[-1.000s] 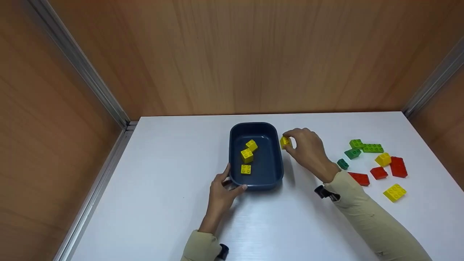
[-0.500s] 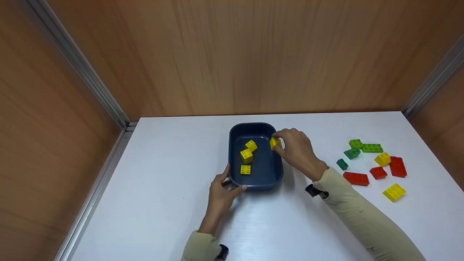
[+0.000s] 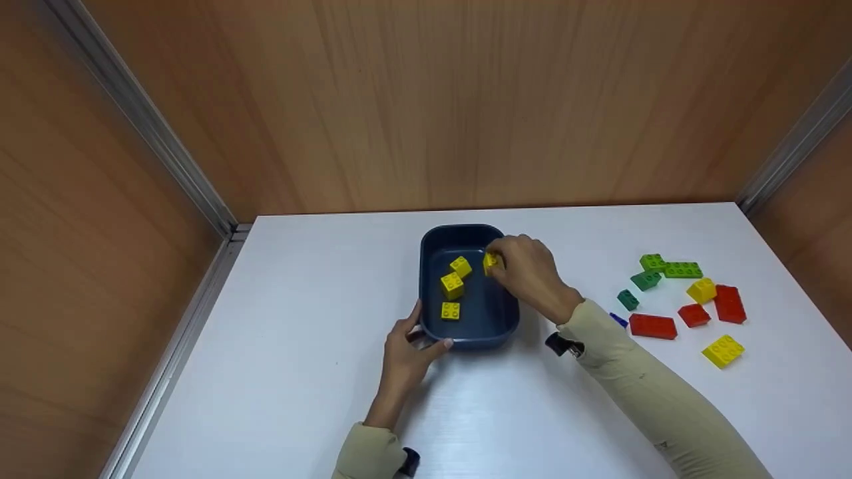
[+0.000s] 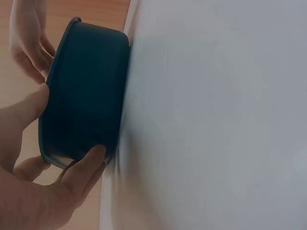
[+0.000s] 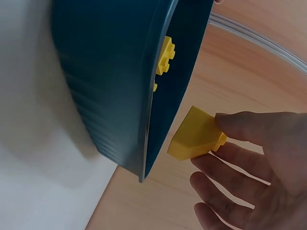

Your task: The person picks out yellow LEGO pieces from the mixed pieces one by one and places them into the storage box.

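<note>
A dark blue rectangular tub (image 3: 476,342) stands on the white table with several yellow building blocks (image 3: 452,286) inside. My left hand (image 3: 405,359) grips its near left corner, thumb at the near rim and fingers along the side; the left wrist view shows this hold on the tub wall (image 4: 88,91). Between thumb and fingers of my right hand (image 3: 532,273) is pinched another yellow building block (image 5: 194,136). It hangs over the right part of the tub, just above the rim in the right wrist view.
Right of the tub lie loose blocks: light green (image 3: 683,270), dark green (image 3: 646,280), red (image 3: 653,326) and yellow (image 3: 723,350). A small blue piece (image 3: 618,320) shows beside my right sleeve. A wooden panel (image 3: 426,106) rises behind the table.
My right hand has carried the yellow building block leftward, from outside the tub's right rim to over its inside. The blue piece has come into view beside the sleeve. My left hand stays put.
</note>
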Motion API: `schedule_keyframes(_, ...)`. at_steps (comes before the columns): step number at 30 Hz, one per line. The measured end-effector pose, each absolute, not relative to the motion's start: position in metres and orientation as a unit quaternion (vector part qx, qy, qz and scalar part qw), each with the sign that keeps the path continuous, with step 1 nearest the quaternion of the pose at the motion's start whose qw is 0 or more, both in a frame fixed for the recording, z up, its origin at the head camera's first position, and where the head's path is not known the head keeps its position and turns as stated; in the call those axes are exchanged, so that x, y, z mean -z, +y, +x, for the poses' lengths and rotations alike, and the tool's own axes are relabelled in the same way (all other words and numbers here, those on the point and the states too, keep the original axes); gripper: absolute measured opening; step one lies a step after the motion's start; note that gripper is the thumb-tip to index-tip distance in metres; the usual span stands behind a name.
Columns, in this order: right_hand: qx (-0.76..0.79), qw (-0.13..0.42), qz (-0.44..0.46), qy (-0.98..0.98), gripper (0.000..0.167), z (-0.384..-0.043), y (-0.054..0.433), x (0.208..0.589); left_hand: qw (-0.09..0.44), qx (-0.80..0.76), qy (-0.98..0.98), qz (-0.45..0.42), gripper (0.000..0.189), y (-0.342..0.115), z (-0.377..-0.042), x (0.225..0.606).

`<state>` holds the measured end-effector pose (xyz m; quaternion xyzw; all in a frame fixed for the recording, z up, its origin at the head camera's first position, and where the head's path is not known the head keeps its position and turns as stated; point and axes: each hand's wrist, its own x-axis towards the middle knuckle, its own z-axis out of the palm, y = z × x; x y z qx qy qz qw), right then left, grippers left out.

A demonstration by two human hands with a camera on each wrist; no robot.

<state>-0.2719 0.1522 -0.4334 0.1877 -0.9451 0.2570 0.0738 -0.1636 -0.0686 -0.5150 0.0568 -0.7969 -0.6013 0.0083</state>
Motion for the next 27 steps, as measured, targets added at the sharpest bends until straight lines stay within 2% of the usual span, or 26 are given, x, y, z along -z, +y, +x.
schedule_keyframes(4, -0.255, 0.07, 0.197, -0.944, 0.022, -0.274, 0.148, 0.434, 0.014, 0.592, -0.804, 0.057, 0.092, -0.068, -0.163, 0.515)
schedule_keyframes(13, -0.225, 0.017, 0.176, -0.958, 0.031, -0.28, 0.136, 0.432, 0.009, 0.598, -0.799, 0.056, 0.091, -0.069, -0.164, 0.516)
schedule_keyframes(27, -0.211, -0.023, 0.171, -0.962, 0.03, -0.292, 0.122, 0.432, 0.009, 0.594, -0.802, 0.063, 0.091, -0.068, -0.163, 0.516)
